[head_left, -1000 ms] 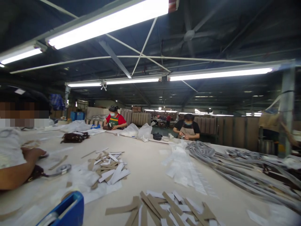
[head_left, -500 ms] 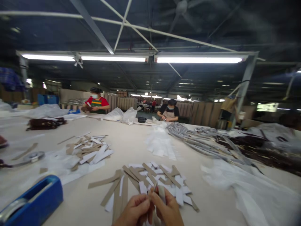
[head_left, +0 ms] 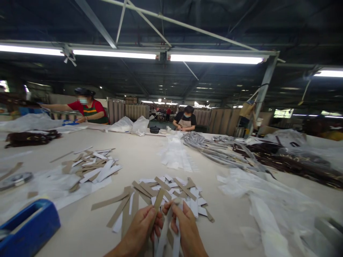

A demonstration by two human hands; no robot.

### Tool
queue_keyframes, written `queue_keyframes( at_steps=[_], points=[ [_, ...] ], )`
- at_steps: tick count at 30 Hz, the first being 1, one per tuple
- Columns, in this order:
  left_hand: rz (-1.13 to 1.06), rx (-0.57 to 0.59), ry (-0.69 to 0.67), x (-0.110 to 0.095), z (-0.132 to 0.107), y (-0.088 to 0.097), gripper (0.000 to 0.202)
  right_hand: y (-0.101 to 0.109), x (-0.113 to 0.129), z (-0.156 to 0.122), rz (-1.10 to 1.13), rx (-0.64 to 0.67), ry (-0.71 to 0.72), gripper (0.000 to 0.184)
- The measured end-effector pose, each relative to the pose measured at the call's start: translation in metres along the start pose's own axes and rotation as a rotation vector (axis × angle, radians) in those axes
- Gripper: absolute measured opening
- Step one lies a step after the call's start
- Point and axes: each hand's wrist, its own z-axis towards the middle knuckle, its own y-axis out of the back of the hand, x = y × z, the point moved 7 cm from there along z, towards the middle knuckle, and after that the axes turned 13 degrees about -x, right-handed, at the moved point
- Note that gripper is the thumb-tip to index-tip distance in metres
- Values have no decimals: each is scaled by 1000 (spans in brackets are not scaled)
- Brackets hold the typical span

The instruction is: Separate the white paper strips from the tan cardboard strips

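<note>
My left hand [head_left: 143, 223], at the bottom centre, has its thumb and fingers closed on a tan strip [head_left: 160, 198] that sticks up above the thumb. Just beside it, my right hand [head_left: 187, 223] pinches a pale, bent strip [head_left: 164, 233], whose light lengths hang down between the two hands. Exactly how the pale strip folds behind the fingers is hidden. Right beyond the hands lies a loose pile of tan and white strips [head_left: 183, 187] on the pale table [head_left: 128, 148]. Several longer tan strips [head_left: 110, 202] fan out at its left.
A blue tape dispenser [head_left: 40, 223] stands at the near left. Another strip pile [head_left: 92, 166] lies beyond it. Clear plastic sheeting [head_left: 268, 210] and grey bundled strips [head_left: 206, 148] are on the right. Two co-workers [head_left: 93, 112] [head_left: 185, 120] are across the table.
My hands have drawn slightly apart, and the tan strip now stands up from my left hand. The view has shifted right. The co-worker in red now stretches an arm out to the left.
</note>
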Motion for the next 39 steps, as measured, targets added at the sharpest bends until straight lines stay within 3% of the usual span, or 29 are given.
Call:
queue_keyframes(
  at_steps=[4,10,17,20,22,25,29,39],
  points=[
    [88,-38,-14,-1,2,7,54,3,4,-1,8,-60,-18,39],
    [180,2,-139,-11,-6,4,37,-4,-3,-4,-78,8,67,42],
    [-107,278,165,-3,-18,-10,44,-10,2,-14,8,266,-73,35],
    [-154,346,279,-6,-28,-16,43,-16,4,-20,85,374,-99,34],
    [-201,378,350,-7,-33,-19,44,-17,3,-20,97,376,-101,36],
    [-226,335,348,-7,-29,-18,42,-15,3,-16,55,315,-52,39],
    [-131,244,158,-7,-16,-10,44,-10,-1,-8,-71,203,23,43],
    [-39,134,59,-5,-8,-6,53,-4,-12,7,-73,105,109,47]
  ],
)
